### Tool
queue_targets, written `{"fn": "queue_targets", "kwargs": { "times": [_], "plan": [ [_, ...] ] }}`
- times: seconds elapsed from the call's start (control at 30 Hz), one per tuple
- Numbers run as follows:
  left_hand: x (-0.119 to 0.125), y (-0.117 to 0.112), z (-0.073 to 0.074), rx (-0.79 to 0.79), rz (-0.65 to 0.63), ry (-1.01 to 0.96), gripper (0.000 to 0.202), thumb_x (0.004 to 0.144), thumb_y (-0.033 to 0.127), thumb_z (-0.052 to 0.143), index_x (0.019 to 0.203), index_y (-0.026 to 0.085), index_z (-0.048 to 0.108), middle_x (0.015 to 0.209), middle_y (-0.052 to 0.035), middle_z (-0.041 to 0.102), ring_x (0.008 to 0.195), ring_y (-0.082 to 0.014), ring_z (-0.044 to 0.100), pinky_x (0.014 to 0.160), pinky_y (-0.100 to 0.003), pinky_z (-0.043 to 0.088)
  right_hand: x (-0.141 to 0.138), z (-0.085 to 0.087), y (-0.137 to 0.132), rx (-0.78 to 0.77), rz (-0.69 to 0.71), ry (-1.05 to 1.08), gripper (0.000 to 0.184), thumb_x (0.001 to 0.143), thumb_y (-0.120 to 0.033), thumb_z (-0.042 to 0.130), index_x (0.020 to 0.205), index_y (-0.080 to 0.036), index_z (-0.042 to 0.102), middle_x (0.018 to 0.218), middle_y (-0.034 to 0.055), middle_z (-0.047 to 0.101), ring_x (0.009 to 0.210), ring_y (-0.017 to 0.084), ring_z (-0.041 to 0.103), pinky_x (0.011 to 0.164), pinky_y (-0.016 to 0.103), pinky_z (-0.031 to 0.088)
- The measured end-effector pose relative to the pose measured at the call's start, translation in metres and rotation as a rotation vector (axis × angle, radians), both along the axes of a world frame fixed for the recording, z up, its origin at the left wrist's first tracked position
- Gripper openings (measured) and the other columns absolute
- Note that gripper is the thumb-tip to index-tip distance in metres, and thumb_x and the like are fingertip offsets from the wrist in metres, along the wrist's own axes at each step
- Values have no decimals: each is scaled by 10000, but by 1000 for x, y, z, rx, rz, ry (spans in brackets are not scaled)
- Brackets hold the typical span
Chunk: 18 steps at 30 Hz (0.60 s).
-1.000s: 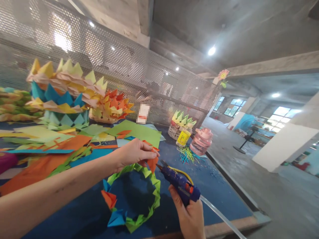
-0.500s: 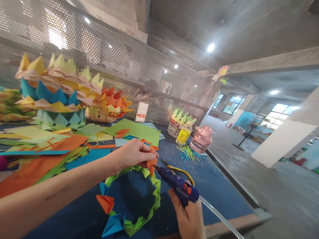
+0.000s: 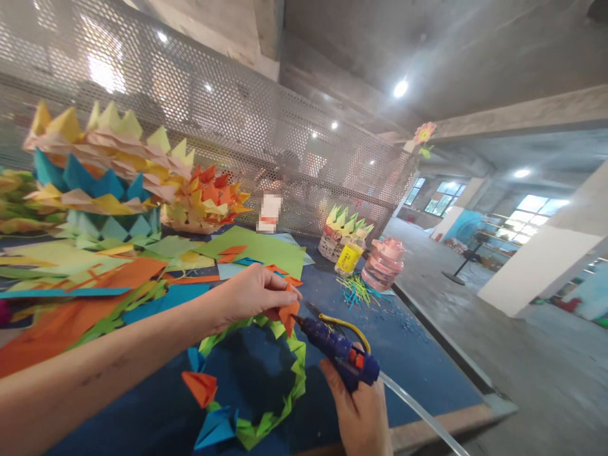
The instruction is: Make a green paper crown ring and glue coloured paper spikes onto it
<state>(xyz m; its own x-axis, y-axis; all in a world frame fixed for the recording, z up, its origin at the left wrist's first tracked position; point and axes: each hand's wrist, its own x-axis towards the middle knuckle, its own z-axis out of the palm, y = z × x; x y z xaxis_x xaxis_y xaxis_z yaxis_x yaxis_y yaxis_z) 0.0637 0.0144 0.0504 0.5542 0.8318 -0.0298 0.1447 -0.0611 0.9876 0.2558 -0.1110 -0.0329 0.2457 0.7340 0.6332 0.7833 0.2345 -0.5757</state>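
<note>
My left hand [image 3: 254,292] pinches a small folded orange paper piece [image 3: 289,315] just above a green folded-paper ring [image 3: 280,405] lying on the blue table [image 3: 418,373]. My right hand [image 3: 361,415] grips a blue hot glue gun [image 3: 337,349], whose nozzle touches the orange piece. A clear glue stick [image 3: 418,415] pokes out of the gun's back. One orange point [image 3: 202,386] and one blue point [image 3: 213,427] sit on the ring's near left side.
Stacks of spiky paper crowns [image 3: 102,177] and loose coloured sheets [image 3: 256,250] cover the table's left and back. A yellow-labelled bottle [image 3: 349,258], a pink jar [image 3: 384,266] and a small basket [image 3: 332,247] stand at the back right. A perforated metal screen [image 3: 285,139] runs behind.
The orange piece and the glue gun's nozzle have come together; the nozzle moved slightly left to touch the paper. The view shifted a little.
</note>
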Motion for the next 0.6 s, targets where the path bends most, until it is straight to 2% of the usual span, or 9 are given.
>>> {"fn": "queue_targets", "kwargs": {
  "times": [0.4, 0.6],
  "plan": [
    [-3, 2, 5, -39, -6, -54, 263, 625, 388, 757, 750, 157, 769, 729, -30, 748, 666, -144, 673, 671, -213, 532, -1, 2, -1, -25, -4, -4, 364, 877, -531, 523, 907, -209, 691, 867, 64, 701, 845, 227, 672, 777, 280, 522],
    [-4, 2, 7, -6, -8, -79, 278, 673, 379, 716, 765, 122, 768, 724, -20, 744, 649, -138, 670, 683, -218, 535, -1, 0, -1, 6, -15, -4, 365, 868, -525, 543, 979, -215, 702, 891, 66, 716, 854, 234, 675, 768, 285, 528]
  ]
}}
